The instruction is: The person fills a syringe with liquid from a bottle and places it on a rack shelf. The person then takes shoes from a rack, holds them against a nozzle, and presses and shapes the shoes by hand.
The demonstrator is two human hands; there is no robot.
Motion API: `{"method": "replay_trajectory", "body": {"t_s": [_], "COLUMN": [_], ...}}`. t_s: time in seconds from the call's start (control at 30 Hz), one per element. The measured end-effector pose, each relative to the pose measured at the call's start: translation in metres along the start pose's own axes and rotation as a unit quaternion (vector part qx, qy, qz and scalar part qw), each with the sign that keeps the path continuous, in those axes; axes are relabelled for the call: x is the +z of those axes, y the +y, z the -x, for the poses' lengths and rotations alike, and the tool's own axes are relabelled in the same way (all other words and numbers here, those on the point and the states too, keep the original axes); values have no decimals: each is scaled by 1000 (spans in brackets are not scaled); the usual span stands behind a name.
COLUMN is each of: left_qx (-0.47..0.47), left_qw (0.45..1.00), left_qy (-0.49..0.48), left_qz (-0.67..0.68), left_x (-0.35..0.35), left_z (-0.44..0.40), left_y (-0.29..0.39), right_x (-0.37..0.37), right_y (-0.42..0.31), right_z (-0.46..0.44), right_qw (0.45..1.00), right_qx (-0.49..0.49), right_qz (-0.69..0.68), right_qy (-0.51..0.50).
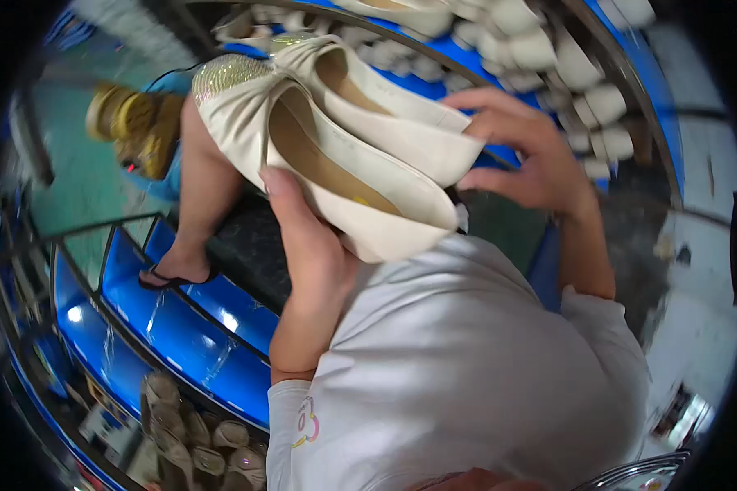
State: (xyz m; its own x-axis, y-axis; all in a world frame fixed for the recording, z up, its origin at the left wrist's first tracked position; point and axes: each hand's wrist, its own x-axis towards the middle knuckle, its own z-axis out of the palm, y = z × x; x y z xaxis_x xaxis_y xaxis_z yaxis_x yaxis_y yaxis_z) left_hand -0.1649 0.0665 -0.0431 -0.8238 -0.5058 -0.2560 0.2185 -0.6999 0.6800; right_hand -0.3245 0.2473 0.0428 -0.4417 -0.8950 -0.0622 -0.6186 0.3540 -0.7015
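Note:
A pair of cream ballet flats lies side by side up in front of my chest, with pleated uppers and glittery toes pointing to the upper left. My left hand [307, 233] grips the nearer flat [368, 192], its thumb pressed on the side below the opening and the other fingers hidden beneath. My right hand [524, 143] is closed around the heel end of the farther flat [393, 123], fingers above and thumb below. Tan insoles show inside both shoes.
Racks with blue shelves [172, 344] stand to my left and ahead. Many cream shoes [524, 49] fill the far rack, and beige shoes [209, 462] sit low on the left. A bare leg with a black flip-flop [176, 281] and a yellow machine [139, 123] are at left.

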Motion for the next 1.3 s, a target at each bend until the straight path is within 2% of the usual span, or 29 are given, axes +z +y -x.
{"method": "replay_trajectory", "body": {"t_s": [0.07, 0.1, 0.17, 0.23, 0.3, 0.33, 0.37, 0.4, 0.57, 0.63, 0.67, 0.8, 1.07, 1.23, 1.3], "left_qx": [-91, -128, -179, -206, -239, -257, -274, -256, -205, -188, -197, -209, -205, -186, -201], "left_qw": [993, 984, 978, 974, 967, 962, 958, 965, 978, 981, 979, 976, 971, 972, 970], "left_qy": [-70, -117, -91, -65, -71, -72, -71, -49, -27, -7, -22, 29, 91, 104, 77], "left_qz": [28, 43, 62, 67, 55, 53, 52, 11, -11, -38, -43, -60, -87, -97, -110], "left_x": [-3, -5, 2, 7, 12, 9, 7, 7, 12, 16, 12, 15, 29, 36, 35], "left_z": [-9, -13, -17, -18, -24, -25, -26, -27, -28, -27, -28, -23, -20, -19, -21], "left_y": [-15, -24, -38, -50, -56, -59, -63, -68, -75, -80, -83, -95, -110, -117, -119], "right_x": [-11, -7, 2, -4, 25, 61, 97, 121, 197, 230, 236, 232, 208, 223, 233], "right_y": [18, 12, 0, 53, 131, 183, 226, 246, 323, 380, 394, 443, 523, 522, 505], "right_z": [47, 60, 87, 122, 165, 211, 248, 259, 289, 297, 292, 265, 207, 184, 174], "right_qw": [995, 989, 956, 881, 846, 918, 942, 935, 888, 844, 831, 806, 794, 794, 801], "right_qx": [79, 146, 283, 419, 439, 378, 295, 321, 431, 523, 542, 565, 566, 558, 539], "right_qz": [-54, -16, 50, 131, 143, -7, -155, -136, -38, -38, -29, 3, 0, -20, -37], "right_qy": [20, 34, 49, -177, -267, -119, 34, 56, 154, 115, 123, 177, 219, 240, 257]}}
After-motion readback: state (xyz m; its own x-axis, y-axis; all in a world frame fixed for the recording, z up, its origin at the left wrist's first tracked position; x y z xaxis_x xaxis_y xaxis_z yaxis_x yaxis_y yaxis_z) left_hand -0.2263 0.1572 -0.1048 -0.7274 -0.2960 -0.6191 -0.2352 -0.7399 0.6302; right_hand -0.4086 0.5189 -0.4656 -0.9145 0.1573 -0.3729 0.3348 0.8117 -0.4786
